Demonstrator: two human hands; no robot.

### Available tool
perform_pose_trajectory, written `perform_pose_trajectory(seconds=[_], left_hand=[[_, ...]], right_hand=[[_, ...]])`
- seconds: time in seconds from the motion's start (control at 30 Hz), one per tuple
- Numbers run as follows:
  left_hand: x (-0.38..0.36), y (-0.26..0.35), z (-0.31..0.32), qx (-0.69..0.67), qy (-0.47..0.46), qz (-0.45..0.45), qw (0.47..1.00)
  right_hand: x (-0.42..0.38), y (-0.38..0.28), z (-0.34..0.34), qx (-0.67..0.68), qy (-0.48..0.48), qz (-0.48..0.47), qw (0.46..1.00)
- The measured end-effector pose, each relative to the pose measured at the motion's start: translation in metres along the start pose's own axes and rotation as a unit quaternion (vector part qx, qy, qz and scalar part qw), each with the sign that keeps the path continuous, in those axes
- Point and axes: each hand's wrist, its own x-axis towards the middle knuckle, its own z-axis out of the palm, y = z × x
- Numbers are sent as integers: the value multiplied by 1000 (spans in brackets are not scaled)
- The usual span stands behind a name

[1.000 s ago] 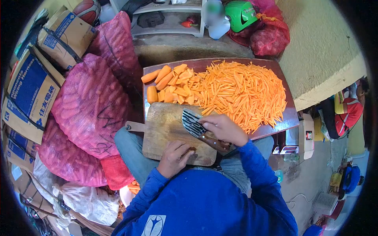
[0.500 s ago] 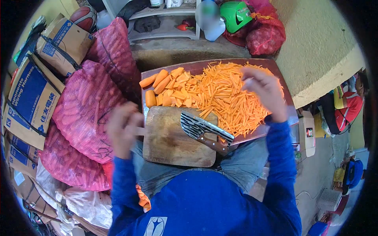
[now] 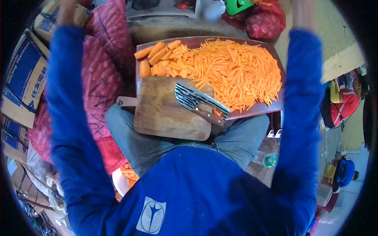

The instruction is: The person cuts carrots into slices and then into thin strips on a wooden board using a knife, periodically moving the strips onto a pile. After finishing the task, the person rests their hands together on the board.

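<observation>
Both my arms are stretched forward to the top edge of the view. Only the blurred wrist end of my left hand (image 3: 67, 12) shows at the upper left, and of my right hand (image 3: 303, 15) at the upper right; the fingers of both are cut off. Between my arms a cleaver (image 3: 202, 103) with a black-and-silver striped blade and brown handle lies untouched on a wooden chopping board (image 3: 157, 118) over my lap. Beyond it, a heap of carrot sticks (image 3: 240, 70) and several peeled carrot pieces (image 3: 157, 53) cover a reddish-brown table (image 3: 275, 105).
Pink mesh sacks (image 3: 100, 82) and cardboard boxes (image 3: 25, 82) crowd the left side. A white container of carrot pieces (image 3: 118, 179) stands beside my left hip. At the top are a green helmet (image 3: 236, 5) and a red mesh bag (image 3: 265, 23). A bottle (image 3: 269, 159) lies at the right.
Both hands have moved up and outward from above the board and the carrot sticks to the top edge. The view has tilted, so the table appears higher; the cleaver still lies on the board.
</observation>
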Motion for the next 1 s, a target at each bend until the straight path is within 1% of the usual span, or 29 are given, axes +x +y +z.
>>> perform_pose_trajectory(seconds=[0.03, 0.07, 0.1, 0.13, 0.17, 0.2, 0.23, 0.27, 0.3, 0.33, 0.37, 0.4, 0.43, 0.5, 0.57, 0.6, 0.63, 0.67, 0.7, 0.73, 0.77, 0.83, 0.9, 0.93, 0.97, 1.0], left_hand=[[-45, 4, -1, 73, -27, 56, 995], [-96, 13, -3, 115, -60, 96, 987], [-154, 28, -6, 133, -110, 118, 978], [-212, 54, -3, 2, -169, -35, 985], [-259, 62, -9, 53, -203, 13, 978], [-299, 62, -16, 25, -266, 16, 963], [-343, 73, -19, -58, -281, -88, 954], [-377, 84, -30, -97, -351, -151, 919], [-403, 101, -38, -92, -392, -170, 900], [-425, 123, -41, -137, -395, -203, 885], [-443, 141, -44, -182, -398, -237, 867], [-458, 147, -50, -182, -398, -238, 867], [-472, 149, -54, -209, -375, -247, 869], [-466, 149, -57, -233, -352, -253, 871], [-432, 158, -58, -216, -397, -88, 888], [-428, 162, -58, -250, -385, -114, 881], [-422, 168, -58, -250, -383, -112, 882], [-415, 173, -58, -253, -411, -62, 874], [-411, 176, -57, -253, -436, -10, 863], [-416, 182, -52, -317, -423, -6, 849], [-418, 185, -47, -350, -428, 14, 833], [-418, 185, -39, -354, -428, 82, 827], [-414, 179, -33, -325, -407, 165, 838], [-415, 179, -29, -296, -380, 212, 850], [-417, 183, -22, -236, -325, 271, 875], [-424, 193, -9, -101, -218, 331, 913]], right_hand=[[-30, 15, 10, -6, -10, 26, 1000], [-70, 24, 19, -7, -38, 64, 997], [-131, 58, 21, -45, -35, 62, 996], [-179, 47, 35, -71, -181, 32, 980], [-234, 50, 52, -18, -228, 208, 951], [-274, 34, 69, 24, -282, 306, 909], [-327, 48, 81, 80, -294, 249, 919], [-357, 34, 89, 153, -322, 237, 904], [-374, 12, 89, 137, -387, 318, 855], [-396, 7, 97, 256, -372, 312, 836], [-414, 2, 108, 374, -333, 346, 793], [-419, -10, 112, 434, -315, 361, 763], [-420, -21, 115, 493, -295, 373, 729], [-427, -34, 119, 511, -293, 354, 726], [-427, -40, 116, 527, -288, 342, 723], [-418, -36, 112, 466, -342, 276, 768], [-406, -33, 110, 399, -391, 206, 803], [-386, -41, 111, 318, -369, 106, 867], [-375, -51, 111, 268, -383, 25, 884], [-366, -58, 110, 240, -398, -45, 884], [-362, -66, 106, 211, -411, -118, 879], [-353, -80, 95, 165, -451, -225, 848], [-349, -85, 88, 127, -484, -290, 816], [-347, -85, 84, 115, -498, -314, 800], [-349, -84, 85, 103, -510, -334, 786], [-350, -82, 85, 91, -520, -351, 773]])
